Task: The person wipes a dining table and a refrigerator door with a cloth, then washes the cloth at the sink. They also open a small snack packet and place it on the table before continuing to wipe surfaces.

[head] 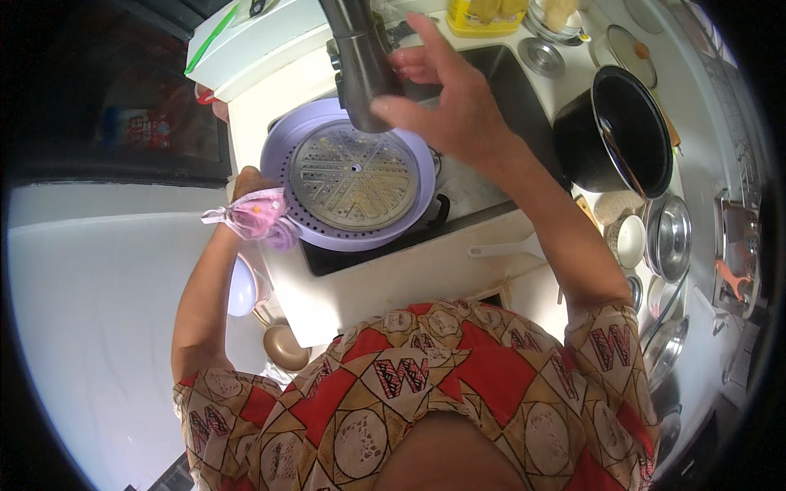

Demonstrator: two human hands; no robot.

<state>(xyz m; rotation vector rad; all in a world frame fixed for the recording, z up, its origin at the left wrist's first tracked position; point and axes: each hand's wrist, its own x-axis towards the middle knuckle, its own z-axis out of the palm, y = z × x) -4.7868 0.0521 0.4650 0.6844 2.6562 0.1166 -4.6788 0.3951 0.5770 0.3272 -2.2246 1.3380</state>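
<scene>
Below me a lilac plastic strainer basin (344, 240) with small holes near its rim sits over the dark sink. A round perforated metal steamer plate (356, 178), dotted with yellowish bits, lies inside it. At the basin's left side is my left hand (250, 179), gripping its edge; a pink patterned cloth (261, 215) hides most of the fingers. My right hand (457, 101) is beside the dark grey faucet head (368, 80), thumb and fingers spread around its right side. Whether they press on it is hard to tell. No water stream shows below the spout.
Right of the dark sink basin (506, 80) a large black pot (574, 138) lies tilted, opening sideways. Metal bowls (674, 239), a cup (627, 241) and a metal lid (540, 57) crowd the right counter. A yellow container (485, 21) stands behind. A white-handled utensil (500, 250) lies at the front.
</scene>
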